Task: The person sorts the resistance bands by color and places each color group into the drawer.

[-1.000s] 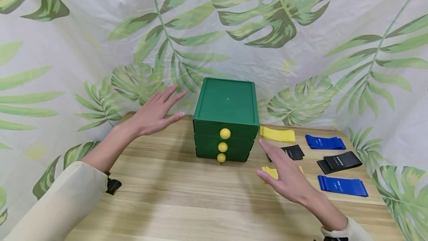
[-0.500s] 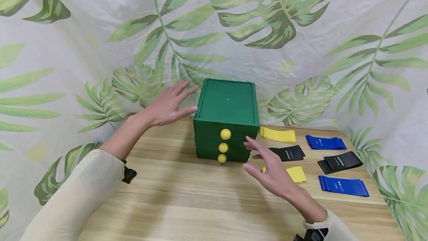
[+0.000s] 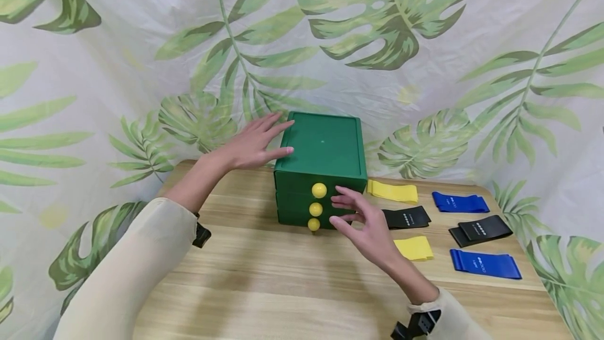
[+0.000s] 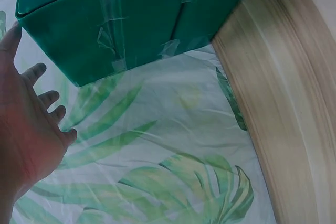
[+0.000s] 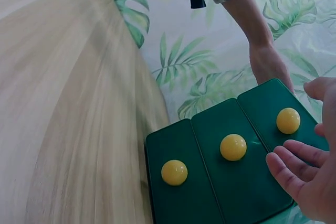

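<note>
A green box of three stacked drawers (image 3: 325, 143) stands at the back of the table, all drawers closed. Each drawer front has a round yellow knob; the top knob (image 3: 319, 190) is nearest my right hand. My left hand (image 3: 252, 146) is at the box's upper left edge, fingers spread, thumb overlapping the top in the head view. In the left wrist view, a fingertip meets the box's corner, and clear tape (image 4: 113, 11) crosses the drawer seams. My right hand (image 3: 365, 222) hovers before the right side of the drawer fronts, fingers loosely bent, holding nothing.
Right of the box lie folded flat bands on the wooden table (image 3: 264, 287): yellow (image 3: 394, 191), black (image 3: 408, 218), yellow (image 3: 415, 248), blue (image 3: 460, 202), black (image 3: 481, 230) and blue (image 3: 486, 263). A leaf-patterned cloth (image 3: 354, 88) hangs behind.
My left hand has moved right to the box's upper left edge. My right hand has moved left and slightly up, from over the bands to the drawer fronts.
</note>
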Demonstrator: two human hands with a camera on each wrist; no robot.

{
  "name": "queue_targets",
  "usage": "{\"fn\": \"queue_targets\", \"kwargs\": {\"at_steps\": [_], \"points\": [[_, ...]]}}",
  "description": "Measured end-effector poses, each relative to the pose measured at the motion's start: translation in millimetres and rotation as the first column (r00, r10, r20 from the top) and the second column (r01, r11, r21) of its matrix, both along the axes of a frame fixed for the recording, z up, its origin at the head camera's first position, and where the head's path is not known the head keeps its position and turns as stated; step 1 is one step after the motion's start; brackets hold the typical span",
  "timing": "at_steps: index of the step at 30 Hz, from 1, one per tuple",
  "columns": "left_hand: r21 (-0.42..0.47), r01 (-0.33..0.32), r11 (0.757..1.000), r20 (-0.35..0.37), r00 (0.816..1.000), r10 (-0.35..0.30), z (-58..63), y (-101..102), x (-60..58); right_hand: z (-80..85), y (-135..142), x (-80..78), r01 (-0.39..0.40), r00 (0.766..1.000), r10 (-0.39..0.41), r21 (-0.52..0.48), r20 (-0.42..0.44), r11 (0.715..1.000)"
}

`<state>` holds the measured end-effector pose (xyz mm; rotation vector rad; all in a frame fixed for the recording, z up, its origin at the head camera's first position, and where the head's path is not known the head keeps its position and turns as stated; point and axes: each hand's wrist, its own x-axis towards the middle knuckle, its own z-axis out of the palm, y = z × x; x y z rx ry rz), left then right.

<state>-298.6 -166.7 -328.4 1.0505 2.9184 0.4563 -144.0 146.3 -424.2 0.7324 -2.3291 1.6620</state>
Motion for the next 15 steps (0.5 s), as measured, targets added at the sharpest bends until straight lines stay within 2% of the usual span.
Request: {"fn": "queue_targets", "kwargs": {"at_steps": [15], "points": [[-0.053,-0.002,0.999,0.036,0.999,0.004,7.5,25,-8.5,1.4,-21,-9.9,0.071,0.997,-0.069,-0.049,0.032,0.996]]}}
